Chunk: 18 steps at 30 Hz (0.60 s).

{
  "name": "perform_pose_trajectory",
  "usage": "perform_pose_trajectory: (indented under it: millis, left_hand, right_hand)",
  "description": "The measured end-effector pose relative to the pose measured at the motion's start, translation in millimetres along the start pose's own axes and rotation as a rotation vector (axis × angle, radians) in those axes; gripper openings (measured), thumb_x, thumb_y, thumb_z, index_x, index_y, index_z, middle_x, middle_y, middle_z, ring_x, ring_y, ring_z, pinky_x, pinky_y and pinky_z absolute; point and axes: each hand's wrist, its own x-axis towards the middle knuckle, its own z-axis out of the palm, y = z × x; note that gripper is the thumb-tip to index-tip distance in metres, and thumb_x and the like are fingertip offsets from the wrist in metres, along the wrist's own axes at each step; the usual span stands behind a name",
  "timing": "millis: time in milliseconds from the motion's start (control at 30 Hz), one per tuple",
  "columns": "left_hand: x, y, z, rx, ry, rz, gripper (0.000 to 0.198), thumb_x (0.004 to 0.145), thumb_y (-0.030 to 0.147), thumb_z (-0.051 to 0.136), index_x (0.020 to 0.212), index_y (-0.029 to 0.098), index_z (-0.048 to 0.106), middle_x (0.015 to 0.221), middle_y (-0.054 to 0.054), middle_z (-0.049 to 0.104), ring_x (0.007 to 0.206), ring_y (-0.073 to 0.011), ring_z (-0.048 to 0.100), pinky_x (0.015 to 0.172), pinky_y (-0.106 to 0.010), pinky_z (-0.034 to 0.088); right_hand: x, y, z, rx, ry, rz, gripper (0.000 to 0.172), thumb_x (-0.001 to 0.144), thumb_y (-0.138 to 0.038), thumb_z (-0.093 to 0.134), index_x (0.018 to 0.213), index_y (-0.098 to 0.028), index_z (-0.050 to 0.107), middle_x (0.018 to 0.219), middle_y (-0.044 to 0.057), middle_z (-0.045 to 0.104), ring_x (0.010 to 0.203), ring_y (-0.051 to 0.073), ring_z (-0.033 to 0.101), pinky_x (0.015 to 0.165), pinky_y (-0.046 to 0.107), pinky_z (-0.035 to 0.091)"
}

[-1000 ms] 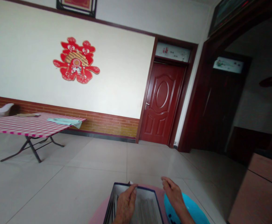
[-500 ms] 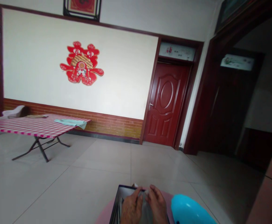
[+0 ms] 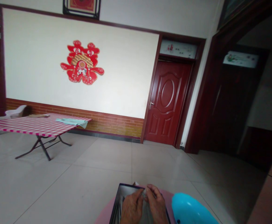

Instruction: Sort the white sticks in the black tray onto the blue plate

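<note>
At the bottom of the head view, my left hand [image 3: 132,207] and my right hand [image 3: 156,203] work close together over an open box [image 3: 124,187] with a dark rim. Both are closed, fingertips pinching a pale, thin, see-through sheet [image 3: 146,212] that looks like plastic. Its lower part hangs between the hands. Thin dark items [image 3: 117,207] lie along the box's left side, too blurred to name. The box sits on a pink round surface [image 3: 106,213]. To the right of my right hand rests a shiny blue balloon [image 3: 191,208].
A folding table [image 3: 30,126] with a pink checked cover stands at the left, a pale green cloth [image 3: 72,121] on it. Behind it is a white chair [image 3: 16,112]. A red door [image 3: 167,102] is in the far wall. A brownish cabinet [image 3: 269,189] stands at the right edge.
My fingertips have shifted slightly on the pale sheet, the left ones drawing a little closer to the right. The view has tilted very slightly. The box and balloon stay in place.
</note>
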Motion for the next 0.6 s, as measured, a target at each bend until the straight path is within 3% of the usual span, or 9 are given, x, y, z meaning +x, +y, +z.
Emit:
perform_pose_trajectory:
  millis: [200, 367, 600]
  left_hand:
    - [-1.6, -3.1, -1.0, 0.068, -0.015, 0.001, 0.040, 0.090, 0.029, 0.035, 0.118, 0.025, 0.064, 0.092, -0.007, 0.075, 0.080, -0.0211, 0.071, 0.072, -0.026, 0.053]
    - [0.1, 3.6, -4.8, 0.057, -0.026, 0.006, 0.040, 0.091, 0.030, 0.033, 0.109, 0.024, 0.068, 0.084, -0.006, 0.075, 0.075, -0.0208, 0.071, 0.068, -0.025, 0.052]
    - [-2.2, -2.1, 2.8, 0.103, 0.016, -0.033, 0.040, 0.091, 0.031, 0.035, 0.112, 0.021, 0.067, 0.094, -0.009, 0.075, 0.080, -0.0208, 0.071, 0.071, -0.025, 0.052]
  right_hand:
    - [-3.4, -5.7, 4.5, -0.017, -0.011, 0.018, 0.033, 0.057, -0.046, 0.068, 0.077, -0.020, 0.069, 0.083, 0.006, 0.072, 0.080, 0.023, 0.065, 0.068, 0.029, 0.053]
    - [-1.3, -1.0, 4.9, 0.021, -0.025, 0.030, 0.032, 0.059, -0.045, 0.068, 0.079, -0.020, 0.068, 0.087, 0.006, 0.071, 0.081, 0.023, 0.066, 0.068, 0.030, 0.054]
    - [-2.0, 4.3, 1.0, 0.035, 0.038, 0.019, 0.035, 0.065, -0.044, 0.065, 0.088, -0.019, 0.066, 0.088, 0.004, 0.071, 0.081, 0.020, 0.065, 0.070, 0.027, 0.053]
